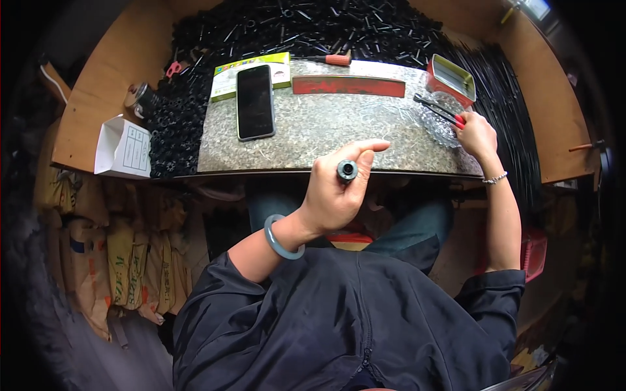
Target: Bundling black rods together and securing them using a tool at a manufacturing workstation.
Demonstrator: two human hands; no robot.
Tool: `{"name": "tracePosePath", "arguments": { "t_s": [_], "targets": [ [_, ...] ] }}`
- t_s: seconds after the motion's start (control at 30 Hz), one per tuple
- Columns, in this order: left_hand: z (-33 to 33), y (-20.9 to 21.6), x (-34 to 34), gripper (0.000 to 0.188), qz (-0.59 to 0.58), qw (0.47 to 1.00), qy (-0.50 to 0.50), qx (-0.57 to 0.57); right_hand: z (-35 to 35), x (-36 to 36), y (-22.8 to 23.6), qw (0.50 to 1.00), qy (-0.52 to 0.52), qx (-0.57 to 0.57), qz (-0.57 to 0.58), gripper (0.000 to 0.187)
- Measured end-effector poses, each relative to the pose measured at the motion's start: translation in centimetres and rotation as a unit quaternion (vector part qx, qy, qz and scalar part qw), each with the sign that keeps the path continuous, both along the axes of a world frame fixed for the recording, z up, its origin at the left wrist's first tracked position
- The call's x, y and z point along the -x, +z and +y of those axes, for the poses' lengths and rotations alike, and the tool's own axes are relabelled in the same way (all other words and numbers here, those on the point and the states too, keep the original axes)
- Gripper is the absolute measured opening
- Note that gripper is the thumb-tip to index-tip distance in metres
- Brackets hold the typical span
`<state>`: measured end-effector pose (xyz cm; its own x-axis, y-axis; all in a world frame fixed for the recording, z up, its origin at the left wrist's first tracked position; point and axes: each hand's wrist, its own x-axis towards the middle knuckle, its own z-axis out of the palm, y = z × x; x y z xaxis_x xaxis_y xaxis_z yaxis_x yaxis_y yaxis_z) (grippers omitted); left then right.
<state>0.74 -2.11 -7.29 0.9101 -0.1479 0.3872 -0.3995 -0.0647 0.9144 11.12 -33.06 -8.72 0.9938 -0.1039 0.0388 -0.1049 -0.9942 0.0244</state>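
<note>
My left hand [336, 192] is closed around a dark tube-like part [347, 171], held upright in front of the table edge. The part's round open end faces up, with the index finger stretched out above it. Over at the right side of the tabletop, my right hand [478, 135] grips black pliers with red handles [447, 114]. Their tips point up and to the left, over a clear glass dish [438, 130]. What lies in the dish is hard to make out. Just behind the dish stands a red rectangular tin [451, 78].
A speckled stone-like board [313, 140] bears a black phone [255, 104], a yellow-green box [225, 85], a red bar [349, 86] and a red-handled tool [337, 59]. Black parts [306, 26] heap behind; long black rods [508, 111] lie right. A white carton [127, 148] stands left.
</note>
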Motion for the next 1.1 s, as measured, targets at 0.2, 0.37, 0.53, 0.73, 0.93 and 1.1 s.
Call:
{"name": "tracePosePath", "arguments": {
  "t_s": [0.2,0.37,0.53,0.73,0.93,1.1],
  "targets": [
    [0.1,0.6,0.1,0.024,0.027,0.999,-0.019,0.007,-0.3,0.3,0.3,0.998,-0.007,-0.032,-0.057,0.024],
    [-0.4,0.4,0.1,0.024,0.021,0.999,-0.033,0.000,0.3,2.1,-0.2,0.967,0.046,-0.179,-0.176,0.018],
    [-0.8,0.4,0.5,0.024,0.032,0.997,-0.066,-0.024,10.8,8.2,3.8,0.804,0.339,-0.366,-0.323,0.011],
    [-1.5,0.0,0.8,0.019,-0.038,0.998,-0.042,0.041,12.8,9.0,3.7,0.768,0.428,-0.315,-0.357,0.015],
    [-0.7,0.4,1.3,0.017,-0.016,0.999,-0.034,0.029,13.7,9.6,2.3,0.733,0.367,-0.515,-0.251,0.014],
    [-0.7,0.6,1.0,0.018,-0.034,0.998,-0.036,0.037,14.5,9.8,1.5,0.701,0.336,-0.557,-0.292,0.012]
  ]
}}
